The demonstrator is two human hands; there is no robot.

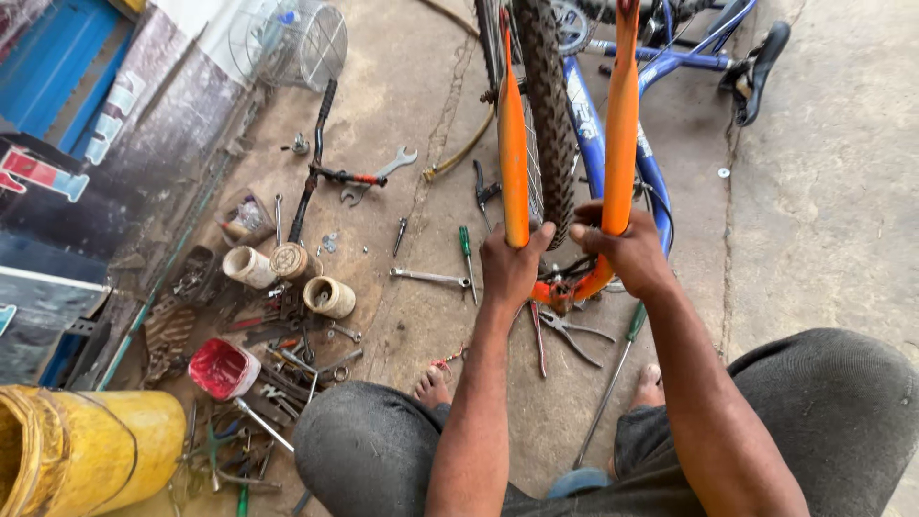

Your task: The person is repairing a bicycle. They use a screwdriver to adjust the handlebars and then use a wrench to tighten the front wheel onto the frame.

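Both hands are wrapped around the orange bicycle fork [565,287] at the centre of the frame: the left hand [512,266] clenched on the left blade, the right hand [627,251] clenched on the right blade, with the knobby tyre [548,105] standing between the blades. The blue frame [613,115] sits behind, upper right. Pliers [567,330] lie on the concrete floor [823,191] just below; spanners and tubs are scattered lower left.

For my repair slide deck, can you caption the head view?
Both hands, left and right, grip an orange fork astride a bike wheel, with tools strewn on the concrete floor.
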